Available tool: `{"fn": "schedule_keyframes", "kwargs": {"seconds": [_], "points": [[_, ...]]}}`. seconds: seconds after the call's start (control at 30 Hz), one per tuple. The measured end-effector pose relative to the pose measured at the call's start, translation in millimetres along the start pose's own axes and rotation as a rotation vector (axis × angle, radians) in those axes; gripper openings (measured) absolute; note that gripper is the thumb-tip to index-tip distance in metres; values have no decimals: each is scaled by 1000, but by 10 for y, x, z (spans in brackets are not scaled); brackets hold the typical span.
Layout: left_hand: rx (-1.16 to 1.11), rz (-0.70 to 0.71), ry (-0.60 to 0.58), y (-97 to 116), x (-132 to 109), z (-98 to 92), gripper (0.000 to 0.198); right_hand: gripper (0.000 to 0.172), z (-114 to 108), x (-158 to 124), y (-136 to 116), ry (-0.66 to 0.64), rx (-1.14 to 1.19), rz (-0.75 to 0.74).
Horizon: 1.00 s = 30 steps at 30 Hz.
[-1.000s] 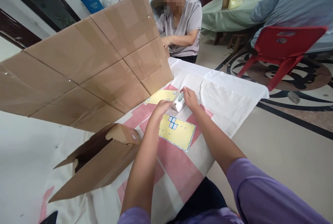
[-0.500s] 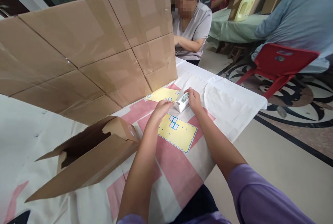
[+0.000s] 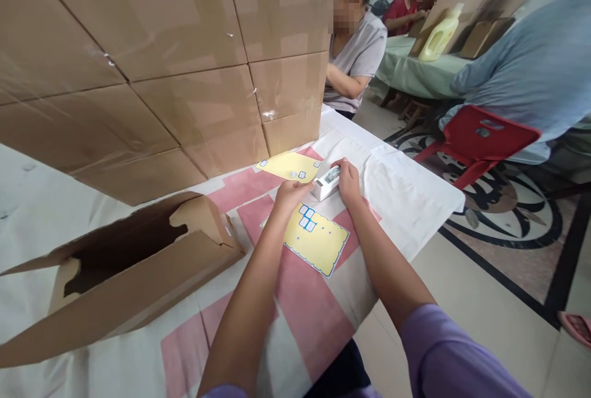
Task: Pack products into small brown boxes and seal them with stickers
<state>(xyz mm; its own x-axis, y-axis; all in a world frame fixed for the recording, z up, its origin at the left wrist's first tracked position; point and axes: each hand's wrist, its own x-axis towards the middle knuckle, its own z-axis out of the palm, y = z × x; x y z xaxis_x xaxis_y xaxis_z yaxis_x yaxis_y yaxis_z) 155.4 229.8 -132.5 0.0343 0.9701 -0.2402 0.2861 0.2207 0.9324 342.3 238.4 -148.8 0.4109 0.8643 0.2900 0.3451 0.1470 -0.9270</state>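
A small white box (image 3: 325, 186) with a dark greenish picture on its side lies tilted between my two hands over the table. My right hand (image 3: 349, 180) is wrapped round its far right side, fingers bent over the edge. At its left end my left hand (image 3: 293, 193) is closed, thumb and fingers pressed together against the box; the fingertips are partly hidden. Just below the hands lies a yellow sheet (image 3: 323, 239) with blue outlined squares and a wavy blue border, partly covered by my left forearm. Another yellow sheet (image 3: 281, 166) lies behind the hands.
A tall wall of taped cardboard (image 3: 194, 96) stands at the back left. An open cardboard box (image 3: 184, 268) is left of my arm. A pink-and-white cloth (image 3: 318, 305) covers the table. A person (image 3: 360, 47) sits beyond; a red chair (image 3: 484, 139) stands right.
The view has shifted a little, so the cardboard wall and open box look larger and farther left. Both hands stay at the white box, with slight finger movement.
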Motion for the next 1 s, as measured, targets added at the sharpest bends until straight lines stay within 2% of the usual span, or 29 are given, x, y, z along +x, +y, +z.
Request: {"fn": "schedule_keyframes", "kwargs": {"seconds": [0.13,0.7,0.8,0.93,1.0], "points": [[8,46,12,1,-9,51,53,61,5,-2,-17,5,-13,-27],[-69,60,-22,-195,91,140,52,60,16,-12,-10,14,-32,-69],[-99,79,-33,-246,99,155,46,58,14,-9,-5,20,-49,-75],[-140,79,-81,-266,104,176,30,60,0,-16,-16,13,-92,-37],[-165,79,-104,-250,105,186,31,62,-5,-17,-22,12,-86,-41]]}}
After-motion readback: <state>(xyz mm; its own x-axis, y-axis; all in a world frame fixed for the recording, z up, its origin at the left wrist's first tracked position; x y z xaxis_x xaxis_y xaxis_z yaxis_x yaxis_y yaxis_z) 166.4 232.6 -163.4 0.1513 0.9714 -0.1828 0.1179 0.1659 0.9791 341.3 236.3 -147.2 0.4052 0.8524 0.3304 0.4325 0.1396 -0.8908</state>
